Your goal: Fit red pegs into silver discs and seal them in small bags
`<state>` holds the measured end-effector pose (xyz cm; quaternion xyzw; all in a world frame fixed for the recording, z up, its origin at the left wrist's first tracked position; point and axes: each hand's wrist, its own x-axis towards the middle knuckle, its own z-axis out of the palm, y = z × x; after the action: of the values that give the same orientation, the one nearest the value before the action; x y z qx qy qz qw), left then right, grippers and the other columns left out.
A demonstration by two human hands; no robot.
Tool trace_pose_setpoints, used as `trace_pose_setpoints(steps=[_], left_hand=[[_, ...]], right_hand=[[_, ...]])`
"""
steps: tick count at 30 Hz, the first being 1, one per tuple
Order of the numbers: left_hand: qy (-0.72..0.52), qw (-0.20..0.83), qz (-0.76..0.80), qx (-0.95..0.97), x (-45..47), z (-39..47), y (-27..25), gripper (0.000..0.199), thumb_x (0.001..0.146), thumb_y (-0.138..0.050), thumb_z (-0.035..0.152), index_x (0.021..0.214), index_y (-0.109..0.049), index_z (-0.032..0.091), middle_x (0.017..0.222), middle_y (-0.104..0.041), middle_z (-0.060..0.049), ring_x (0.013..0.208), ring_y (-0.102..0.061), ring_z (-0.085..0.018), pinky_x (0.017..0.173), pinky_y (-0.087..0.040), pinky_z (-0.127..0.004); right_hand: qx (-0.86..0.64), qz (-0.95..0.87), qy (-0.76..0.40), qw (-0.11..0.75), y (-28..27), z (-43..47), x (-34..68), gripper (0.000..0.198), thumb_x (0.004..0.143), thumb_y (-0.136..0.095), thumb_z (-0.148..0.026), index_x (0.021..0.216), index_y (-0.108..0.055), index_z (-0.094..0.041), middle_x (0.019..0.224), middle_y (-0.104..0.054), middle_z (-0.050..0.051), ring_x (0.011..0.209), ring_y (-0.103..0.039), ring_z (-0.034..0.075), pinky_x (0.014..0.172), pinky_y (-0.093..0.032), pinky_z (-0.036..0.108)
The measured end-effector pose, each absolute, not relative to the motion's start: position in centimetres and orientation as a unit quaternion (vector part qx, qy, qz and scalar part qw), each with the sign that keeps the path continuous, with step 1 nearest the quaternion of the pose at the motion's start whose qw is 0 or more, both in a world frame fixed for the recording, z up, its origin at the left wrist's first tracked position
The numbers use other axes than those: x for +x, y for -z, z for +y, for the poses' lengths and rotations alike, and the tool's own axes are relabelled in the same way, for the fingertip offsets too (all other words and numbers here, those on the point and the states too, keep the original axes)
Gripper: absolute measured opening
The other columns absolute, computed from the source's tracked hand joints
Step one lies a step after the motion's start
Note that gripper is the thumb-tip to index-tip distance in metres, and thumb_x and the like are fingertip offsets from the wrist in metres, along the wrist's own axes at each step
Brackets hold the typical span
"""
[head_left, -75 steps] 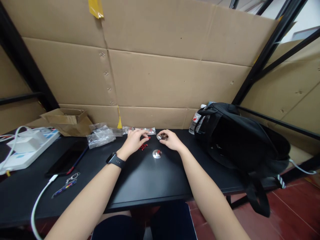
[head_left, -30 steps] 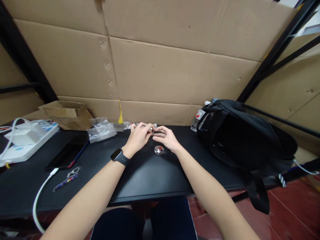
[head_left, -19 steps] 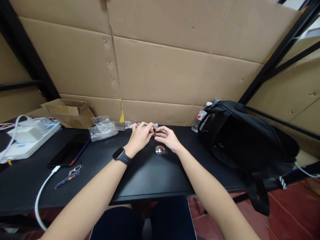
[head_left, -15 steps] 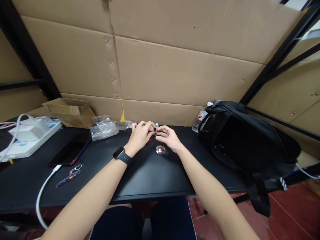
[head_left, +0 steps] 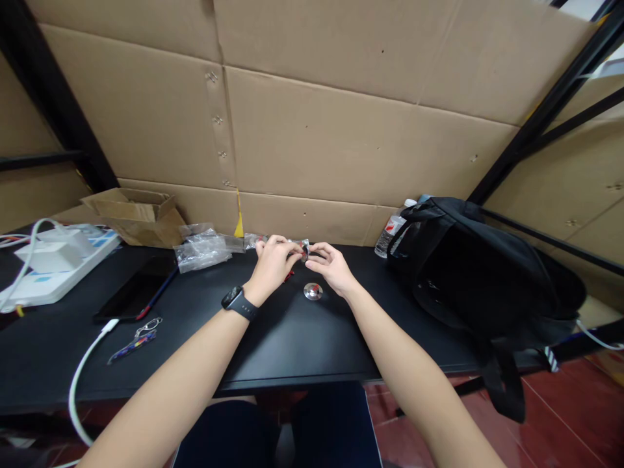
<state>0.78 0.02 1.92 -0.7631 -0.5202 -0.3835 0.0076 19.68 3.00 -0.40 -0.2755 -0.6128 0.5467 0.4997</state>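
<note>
Between my two hands, above the black table, is a small round dark and red part (head_left: 305, 252), partly covered by fingers, its kind unclear. My left hand (head_left: 273, 261), with a dark watch at the wrist, pinches it from the left. From the right, the fingertips of my right hand (head_left: 331, 268) close on its edge. Just below the hands a shiny round metal disc (head_left: 312, 291) with a red mark lies flat on the table. A small red piece (head_left: 289, 276) rests beside my left fingers, partly hidden.
Clear plastic bags (head_left: 205, 248) and an open cardboard box (head_left: 139, 214) stand at the back left. Nearer are a phone (head_left: 139, 289), a keychain (head_left: 134, 344) and a power strip (head_left: 53, 279). A water bottle (head_left: 390, 237) and black backpack (head_left: 478, 279) occupy the right.
The small part has turned between my fingers and shows more of its round face. Both hands stay nearly in place; the metal disc has not moved.
</note>
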Motion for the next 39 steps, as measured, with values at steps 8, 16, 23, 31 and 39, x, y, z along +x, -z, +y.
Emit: trace_pose_setpoints(steps=[8,16,23,31,39], left_hand=[[0.401,0.021,-0.512,-0.76,1.4,-0.3,-1.8,0.01,0.096,-0.06,0.03,0.093,-0.069,0.027,0.112,-0.07,-0.004,0.113,-0.05,-0.027,0.089,-0.03,-0.042],[0.414,0.056,-0.52,-0.745,1.7,-0.3,-1.3,0.009,0.094,-0.063,0.03,0.094,-0.071,0.028,0.122,-0.06,-0.005,0.119,-0.045,-0.028,0.094,-0.032,-0.044],[0.414,0.055,-0.521,-0.745,1.8,-0.7,-1.5,0.011,0.094,-0.06,0.029,0.094,-0.071,0.027,0.126,-0.057,-0.007,0.121,-0.043,-0.03,0.095,-0.033,-0.046],[0.404,0.031,-0.505,-0.762,1.8,-0.4,-1.5,0.013,0.096,-0.057,0.031,0.095,-0.069,0.026,0.122,-0.059,-0.006,0.118,-0.047,-0.027,0.097,-0.033,-0.044],[0.328,-0.004,-0.487,-0.809,1.6,-0.2,-0.8,0.017,0.094,-0.059,0.041,0.1,-0.069,0.029,0.125,-0.062,-0.004,0.122,-0.045,-0.029,0.098,-0.032,-0.045]], right_hand=[[-0.26,-0.608,-0.555,0.505,0.8,3.2,19.7,0.046,0.065,-0.088,-0.029,0.102,-0.062,-0.023,0.122,-0.067,0.005,0.103,-0.071,0.02,0.104,-0.052,0.04],[-0.268,-0.599,-0.549,0.518,0.4,2.6,19.3,0.036,0.063,-0.089,-0.029,0.091,-0.068,-0.02,0.118,-0.071,0.006,0.104,-0.072,0.023,0.103,-0.053,0.041],[-0.316,-0.6,-0.535,0.503,0.2,2.8,19.4,0.034,0.069,-0.084,-0.043,0.089,-0.073,-0.017,0.098,-0.075,0.007,0.092,-0.071,0.021,0.085,-0.057,0.034],[-0.331,-0.684,-0.454,0.464,0.4,3.6,20.2,0.026,0.08,-0.073,-0.044,0.082,-0.07,-0.018,0.114,-0.067,0.007,0.093,-0.064,0.019,0.073,-0.053,0.029],[-0.38,-0.801,-0.225,0.405,0.4,4.2,21.1,0.015,0.089,-0.062,-0.032,0.082,-0.067,-0.02,0.122,-0.056,0.01,0.115,-0.055,0.024,0.087,-0.05,0.037]])
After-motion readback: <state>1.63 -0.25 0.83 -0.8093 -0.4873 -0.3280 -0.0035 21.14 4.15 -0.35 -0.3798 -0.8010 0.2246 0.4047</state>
